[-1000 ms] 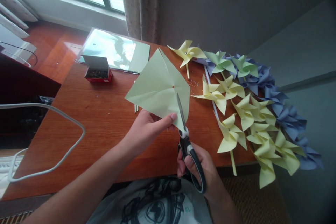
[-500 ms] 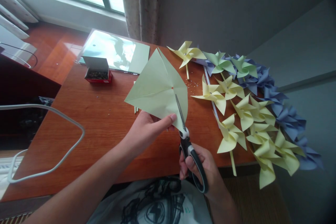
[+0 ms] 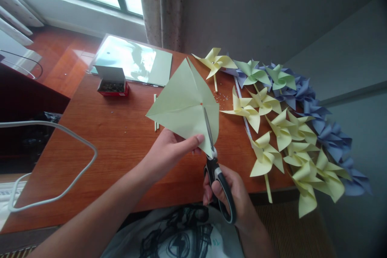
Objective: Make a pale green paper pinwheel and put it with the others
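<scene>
A pale green sheet of paper (image 3: 178, 100), creased along its diagonals and with a small hole near its middle, is held above the table. My left hand (image 3: 178, 147) pinches its lower edge, thumb on top and fingers underneath. In my right hand (image 3: 231, 189) is a pair of scissors (image 3: 213, 165) with black and white handles. Their blades lie along the paper's lower right crease, the upper blade's tip just short of the hole. A slit shows at the paper's top corner. The lower blade is hidden behind the paper.
Several yellow pinwheels (image 3: 264, 154), two green ones (image 3: 253, 72) and several blue ones (image 3: 334, 137) cover the table's right side. A ruler (image 3: 238, 88) lies among them. Beyond the paper are pale sticks (image 3: 155, 113), an open red box (image 3: 113, 88) and a glossy packet (image 3: 130, 56). A white cable (image 3: 75, 185) loops at left.
The paper has shifted slightly to the right and down. The scissors' handles have drawn closer together and moved a little left, with the blades more nearly closed along the crease.
</scene>
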`<action>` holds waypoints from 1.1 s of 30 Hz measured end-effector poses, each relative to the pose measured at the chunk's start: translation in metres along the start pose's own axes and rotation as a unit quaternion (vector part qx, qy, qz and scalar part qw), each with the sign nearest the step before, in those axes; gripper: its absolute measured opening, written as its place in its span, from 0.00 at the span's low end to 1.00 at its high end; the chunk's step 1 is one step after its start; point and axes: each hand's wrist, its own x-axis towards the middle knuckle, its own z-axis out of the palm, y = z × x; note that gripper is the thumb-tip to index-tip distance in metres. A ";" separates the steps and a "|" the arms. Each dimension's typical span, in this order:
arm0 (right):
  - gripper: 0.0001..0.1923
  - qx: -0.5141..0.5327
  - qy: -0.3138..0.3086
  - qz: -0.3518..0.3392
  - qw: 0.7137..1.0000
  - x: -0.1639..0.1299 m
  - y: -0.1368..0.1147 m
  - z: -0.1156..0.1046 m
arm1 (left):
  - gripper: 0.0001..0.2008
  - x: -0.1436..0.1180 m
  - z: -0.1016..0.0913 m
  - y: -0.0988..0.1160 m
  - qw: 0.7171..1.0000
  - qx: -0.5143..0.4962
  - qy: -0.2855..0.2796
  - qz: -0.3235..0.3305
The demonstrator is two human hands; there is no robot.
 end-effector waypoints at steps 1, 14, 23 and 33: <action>0.26 -0.002 0.002 -0.001 1.000 0.000 0.000 0.000 | 0.09 0.000 0.000 0.000 1.000 0.001 -0.003 -0.004; 0.25 -0.015 -0.006 -0.006 1.000 0.002 0.001 -0.002 | 0.10 -0.002 0.001 0.000 1.000 0.009 -0.001 -0.007; 0.25 -0.013 0.020 -0.002 1.000 0.001 0.004 -0.003 | 0.10 -0.002 0.000 0.000 1.000 0.018 -0.003 0.000; 0.25 -0.014 0.019 0.002 1.000 0.000 0.004 -0.006 | 0.09 -0.001 0.000 0.000 1.000 0.017 -0.005 -0.002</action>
